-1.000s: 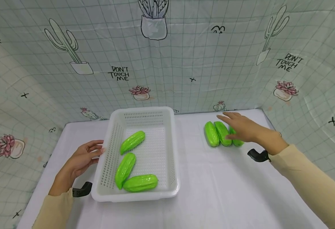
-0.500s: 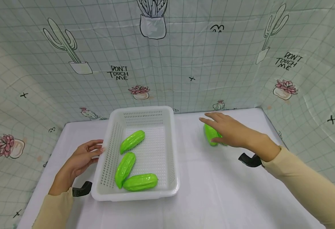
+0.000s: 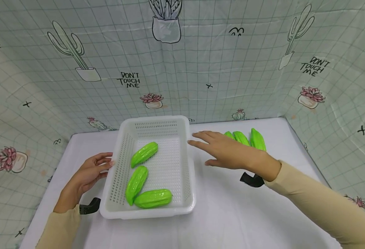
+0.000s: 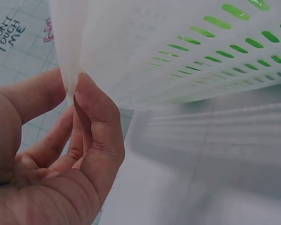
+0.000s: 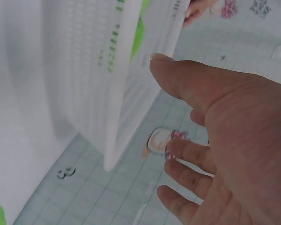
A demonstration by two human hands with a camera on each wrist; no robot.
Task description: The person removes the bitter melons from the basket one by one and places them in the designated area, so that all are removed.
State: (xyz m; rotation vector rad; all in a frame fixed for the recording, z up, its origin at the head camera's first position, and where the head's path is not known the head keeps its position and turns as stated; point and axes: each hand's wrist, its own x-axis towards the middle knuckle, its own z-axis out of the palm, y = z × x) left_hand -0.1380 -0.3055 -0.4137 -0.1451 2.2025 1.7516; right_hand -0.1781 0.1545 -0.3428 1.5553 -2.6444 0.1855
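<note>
A white perforated plastic basket (image 3: 191, 173) stands left of centre on the table. Inside it lie three glossy green, cucumber-like vegetables, one at the front (image 3: 153, 198), one on the left (image 3: 136, 185) and one further back (image 3: 144, 154). My left hand (image 3: 90, 173) pinches the basket's left rim between thumb and forefinger, as the left wrist view shows closely. With fingers spread and nothing held, my right hand (image 3: 224, 148) hovers beside the basket's right rim, fingertips overlapping it in the head view. Behind that hand, three more green vegetables (image 3: 241, 137) lie on the table, partly hidden.
A white cloth covers the table (image 3: 226, 218). Grid-patterned fabric (image 3: 185, 69) with printed cacti and lettering rises behind the table and along both sides. Black wrist mounts show at the left cuff (image 3: 90, 206) and the right cuff (image 3: 251, 180).
My right hand has moved left from above the loose green vegetables to the basket's right rim, uncovering the rightmost one. My left hand and the basket have stayed in place.
</note>
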